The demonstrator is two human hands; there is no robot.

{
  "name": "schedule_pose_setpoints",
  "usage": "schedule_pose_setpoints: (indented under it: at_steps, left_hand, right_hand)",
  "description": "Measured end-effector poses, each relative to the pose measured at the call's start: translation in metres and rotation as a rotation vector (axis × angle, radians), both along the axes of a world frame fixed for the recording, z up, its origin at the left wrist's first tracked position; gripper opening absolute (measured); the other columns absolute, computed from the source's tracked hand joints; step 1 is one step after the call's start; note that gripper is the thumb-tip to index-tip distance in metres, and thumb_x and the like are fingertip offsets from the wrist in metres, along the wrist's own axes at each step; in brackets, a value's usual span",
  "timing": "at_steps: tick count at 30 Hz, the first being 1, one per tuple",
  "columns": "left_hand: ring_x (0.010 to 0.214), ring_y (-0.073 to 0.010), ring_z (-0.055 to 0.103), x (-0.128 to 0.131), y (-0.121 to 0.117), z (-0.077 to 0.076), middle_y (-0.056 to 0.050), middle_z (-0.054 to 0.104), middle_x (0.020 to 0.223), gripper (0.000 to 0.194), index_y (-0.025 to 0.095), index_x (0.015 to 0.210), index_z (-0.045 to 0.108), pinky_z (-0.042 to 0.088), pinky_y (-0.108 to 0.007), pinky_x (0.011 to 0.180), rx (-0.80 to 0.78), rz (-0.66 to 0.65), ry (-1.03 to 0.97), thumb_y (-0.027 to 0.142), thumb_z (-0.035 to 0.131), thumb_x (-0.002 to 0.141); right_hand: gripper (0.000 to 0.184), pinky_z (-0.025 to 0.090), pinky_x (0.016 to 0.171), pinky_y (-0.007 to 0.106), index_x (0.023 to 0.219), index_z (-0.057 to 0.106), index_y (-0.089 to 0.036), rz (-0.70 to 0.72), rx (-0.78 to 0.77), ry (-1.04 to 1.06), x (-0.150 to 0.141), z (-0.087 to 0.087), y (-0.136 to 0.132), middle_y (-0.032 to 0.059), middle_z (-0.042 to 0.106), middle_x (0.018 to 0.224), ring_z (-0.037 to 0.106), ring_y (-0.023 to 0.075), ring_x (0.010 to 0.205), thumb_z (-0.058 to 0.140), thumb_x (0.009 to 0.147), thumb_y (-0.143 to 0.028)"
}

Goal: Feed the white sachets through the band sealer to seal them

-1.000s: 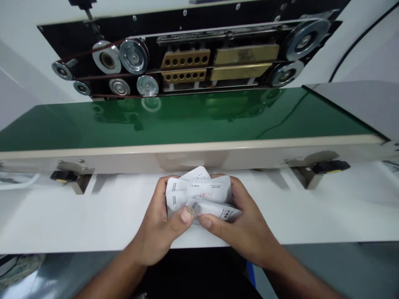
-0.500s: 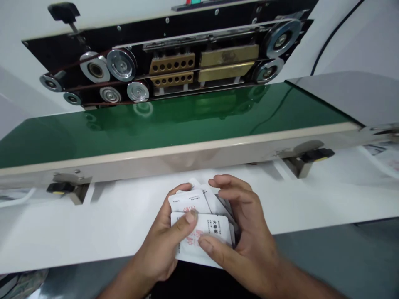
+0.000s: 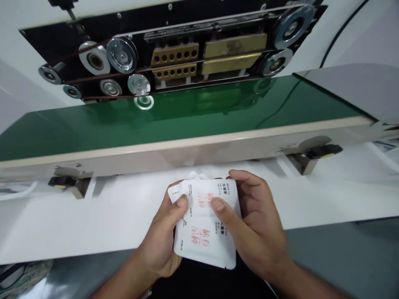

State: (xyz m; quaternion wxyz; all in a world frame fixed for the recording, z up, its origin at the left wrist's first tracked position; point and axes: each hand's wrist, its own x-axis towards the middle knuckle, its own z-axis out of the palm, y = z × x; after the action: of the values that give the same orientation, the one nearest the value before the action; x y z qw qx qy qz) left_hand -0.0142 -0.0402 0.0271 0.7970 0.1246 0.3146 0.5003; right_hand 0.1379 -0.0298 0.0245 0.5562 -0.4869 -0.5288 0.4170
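Both hands hold a small stack of white pouches (image 3: pixel 204 230) with red and black print, above the near edge of a white table (image 3: pixel 93 216). My left hand (image 3: pixel 162 238) grips the stack from the left, thumb pressed on the top pouch. My right hand (image 3: pixel 252 226) wraps the stack's right side, its thumb lying across the top pouch's middle. The pouches lie flat and face up, fanned slightly at the far end. Beyond them runs the green conveyor belt (image 3: pixel 187 116) of a band sealing machine.
Behind the belt, the sealer's open head shows steel pulley wheels (image 3: pixel 121 54) and brass heating blocks (image 3: pixel 233 45). Black clamp levers (image 3: pixel 322 150) sit under the belt frame at right and left (image 3: pixel 60 182). A grey surface (image 3: pixel 349 261) lies below the table at right.
The crumpled bunch of pouches has been squared into a flat stack, face up. My right thumb moved onto the top pouch, and the stack shifted slightly toward me.
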Motion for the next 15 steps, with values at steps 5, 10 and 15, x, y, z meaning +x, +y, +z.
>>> schedule_pose_setpoints:
  at_steps: [5,10,15]
  left_hand:
    - [0.107,-0.0318,0.072,0.001,-0.005,0.006,-0.008,0.076,0.112,0.056,0.026,0.124,0.051,0.059,-0.043,0.087,0.033,-0.097,0.049,0.021,0.082,0.078]
    - [0.104,-0.0265,0.073,0.005,-0.008,0.003,-0.008,0.077,0.115,0.058,0.026,0.127,0.045,0.058,-0.04,0.089,0.002,-0.095,0.066,0.014,0.079,0.081]
    - [0.107,-0.0272,0.072,0.006,-0.007,0.0,-0.011,0.077,0.116,0.079,0.026,0.14,0.033,0.057,-0.04,0.089,-0.014,-0.046,0.066,0.011,0.08,0.078]
  right_hand:
    - [0.038,0.065,0.073,0.037,0.123,0.047,-0.033,-0.15,0.022,0.102,-0.004,0.004,0.002,0.0058,0.064,0.11,0.068,0.0235,0.095,0.069,0.092,-0.034]
    - [0.037,0.066,0.068,0.035,0.125,0.045,-0.033,-0.101,0.025,0.202,-0.001,0.009,0.004,0.0052,0.067,0.109,0.071,0.0222,0.09,0.067,0.094,-0.034]
    - [0.026,0.064,0.063,0.032,0.115,0.054,-0.03,-0.081,0.065,0.236,0.013,0.013,0.012,0.0035,0.068,0.1,0.07,0.0192,0.079,0.069,0.094,-0.033]
